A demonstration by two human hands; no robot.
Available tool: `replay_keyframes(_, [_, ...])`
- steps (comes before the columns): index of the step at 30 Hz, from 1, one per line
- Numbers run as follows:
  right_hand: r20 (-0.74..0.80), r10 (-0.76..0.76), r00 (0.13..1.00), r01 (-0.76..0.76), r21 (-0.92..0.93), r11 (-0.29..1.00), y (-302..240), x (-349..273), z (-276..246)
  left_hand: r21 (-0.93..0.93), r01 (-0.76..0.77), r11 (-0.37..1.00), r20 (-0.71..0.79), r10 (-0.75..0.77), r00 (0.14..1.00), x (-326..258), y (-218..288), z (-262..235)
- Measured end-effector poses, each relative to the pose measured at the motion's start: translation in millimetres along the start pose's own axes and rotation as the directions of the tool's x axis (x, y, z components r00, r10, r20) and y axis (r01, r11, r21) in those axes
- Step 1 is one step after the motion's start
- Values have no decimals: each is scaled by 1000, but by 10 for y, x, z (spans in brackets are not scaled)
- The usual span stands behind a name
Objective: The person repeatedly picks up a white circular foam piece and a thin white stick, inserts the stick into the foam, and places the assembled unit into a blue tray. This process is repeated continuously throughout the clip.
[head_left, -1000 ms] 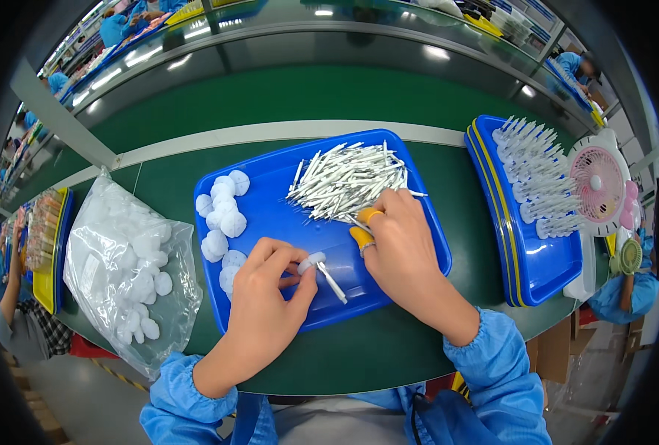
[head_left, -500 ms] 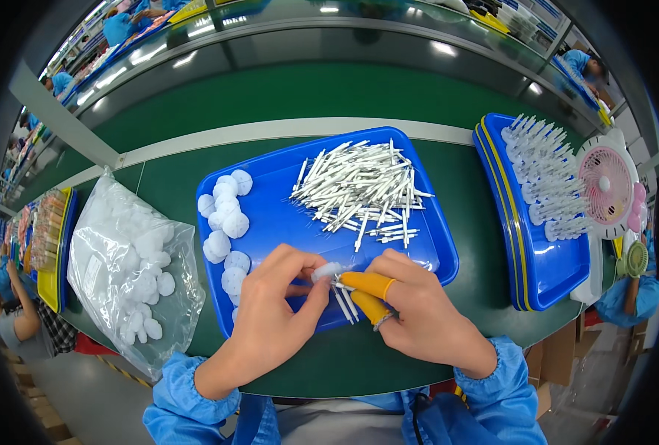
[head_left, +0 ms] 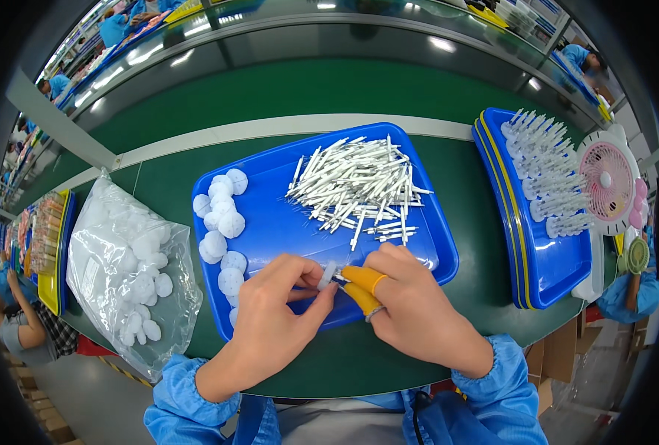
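Observation:
My left hand [head_left: 276, 315] pinches a small translucent white disc [head_left: 328, 275] between thumb and fingers, its edge turned up. Against it comes my right hand [head_left: 422, 315], closed, with yellow finger cots on two fingers. Those fingertips grip a thin piece with a silvery end [head_left: 339, 277] at the disc; most of it is hidden. Both hands are over the near edge of a blue tray [head_left: 285, 148]. Inside the tray lie a heap of thin white sticks with fine wire ends [head_left: 351, 182] and, along its left side, a row of white discs [head_left: 224, 222].
A clear plastic bag of discs [head_left: 118, 252] lies left of the tray. To the right, stacked blue and yellow trays [head_left: 567, 278] carry rows of discs with upright sticks [head_left: 544, 170], beside a pink and white fan [head_left: 606, 182]. Other people in blue work farther off.
The white sticks that hung below my right fingertips no longer show. The disc in my left hand has turned from lying flatter to standing on edge.

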State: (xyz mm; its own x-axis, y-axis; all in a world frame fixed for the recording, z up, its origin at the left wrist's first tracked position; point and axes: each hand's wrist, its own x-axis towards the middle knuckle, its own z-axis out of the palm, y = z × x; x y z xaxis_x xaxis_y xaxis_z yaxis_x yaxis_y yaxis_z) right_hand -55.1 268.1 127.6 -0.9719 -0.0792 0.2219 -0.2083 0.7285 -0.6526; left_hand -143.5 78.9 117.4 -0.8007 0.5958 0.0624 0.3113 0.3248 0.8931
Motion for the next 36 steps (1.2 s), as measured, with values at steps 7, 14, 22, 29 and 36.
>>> replay_keyframes(7, [-136,32,990,-14,131,991,-89,-61,152,69,-118,991,-39,121,992,-9,-42,14])
replay_keyframes(14, [-222,87,971,-50,165,985,-97,-102,313,122,-147,982,-28,151,988,-99,-25,50])
replay_keyframes(22, [-150,-19,988,-1,-136,991,190,163,64,185,-95,978,-158,125,980,30,-133,-27])
replay_keyframes(29, [-20,-179,984,160,-362,918,376,331,24,85,-1,996,-61,6,998,74,-41,-153])
replay_keyframes(36, [-80,-3,997,9,74,997,79,123,-74,-28,94,995,-32,-94,995,67,-10,-150])
